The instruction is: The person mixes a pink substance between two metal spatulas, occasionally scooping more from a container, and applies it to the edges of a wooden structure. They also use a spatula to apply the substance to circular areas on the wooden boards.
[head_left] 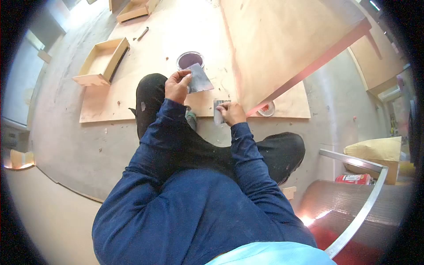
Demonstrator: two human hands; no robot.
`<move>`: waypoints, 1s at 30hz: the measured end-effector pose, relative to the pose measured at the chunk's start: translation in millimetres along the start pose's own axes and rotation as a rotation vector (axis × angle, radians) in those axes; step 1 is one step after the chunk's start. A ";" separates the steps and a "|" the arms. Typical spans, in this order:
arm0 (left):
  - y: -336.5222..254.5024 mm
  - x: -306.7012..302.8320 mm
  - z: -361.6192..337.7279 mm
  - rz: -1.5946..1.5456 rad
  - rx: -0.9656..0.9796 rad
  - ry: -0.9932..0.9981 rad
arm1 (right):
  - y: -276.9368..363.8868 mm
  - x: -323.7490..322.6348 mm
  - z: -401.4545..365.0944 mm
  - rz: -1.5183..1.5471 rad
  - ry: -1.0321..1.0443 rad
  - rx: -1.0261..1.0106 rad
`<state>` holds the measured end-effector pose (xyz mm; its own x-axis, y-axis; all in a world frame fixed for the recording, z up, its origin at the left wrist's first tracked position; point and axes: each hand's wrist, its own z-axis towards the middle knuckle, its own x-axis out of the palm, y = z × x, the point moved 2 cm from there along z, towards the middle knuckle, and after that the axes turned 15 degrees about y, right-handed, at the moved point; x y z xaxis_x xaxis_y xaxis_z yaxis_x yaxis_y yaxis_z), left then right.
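My left hand (177, 86) pinches a flat grey scraper (201, 80) by its edge, over the near rim of an open can (190, 60) with dark purplish contents. To the right and nearer my body, my right hand (233, 113) is closed on a smaller flat grey scraper (218, 115). That hand is beside the reddish edge of a large wooden panel (287, 48). Just right of it lies a small round lid (266, 109) with reddish matter on it, partly behind the panel's edge.
A plywood sheet (106, 104) lies on the grey floor (84, 154). A wooden drawer (104, 62) and a dark-handled tool (143, 33) rest at the left, with another drawer (133, 11) farther back. A metal frame (364, 212) and a cardboard box (373, 152) stand at the right.
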<state>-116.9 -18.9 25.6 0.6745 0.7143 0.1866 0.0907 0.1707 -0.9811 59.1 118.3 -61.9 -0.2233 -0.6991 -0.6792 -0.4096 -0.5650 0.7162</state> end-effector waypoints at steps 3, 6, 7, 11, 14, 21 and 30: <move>-42.9 19.3 -6.0 0.049 0.114 0.014 | 18.8 -16.6 -18.6 -0.057 0.041 0.059; -55.1 7.7 21.6 0.121 0.228 0.060 | 20.8 -23.1 -36.0 -0.131 0.074 -0.037; -55.5 4.7 34.9 0.171 0.286 0.083 | 25.0 -25.8 -43.8 -0.218 0.103 -0.017; -68.1 -17.8 111.4 0.283 0.256 0.107 | 35.8 -39.0 -71.4 -0.344 0.094 -0.049; -66.4 -29.1 171.6 0.342 0.128 0.039 | 57.4 -52.7 -98.5 -0.230 0.026 0.035; 16.4 -64.9 255.3 1.139 -0.041 -0.136 | 26.6 -34.8 -112.8 -0.318 0.110 0.124; 95.1 -71.0 276.1 1.566 -0.402 0.212 | 1.8 -17.4 -89.4 -0.265 0.175 0.182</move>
<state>-358.4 134.0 -67.0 0.3653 -0.0973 -0.9258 -0.5901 -0.7934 -0.1495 141.3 90.3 -34.5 0.0595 -0.6123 -0.7884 -0.5876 -0.6600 0.4682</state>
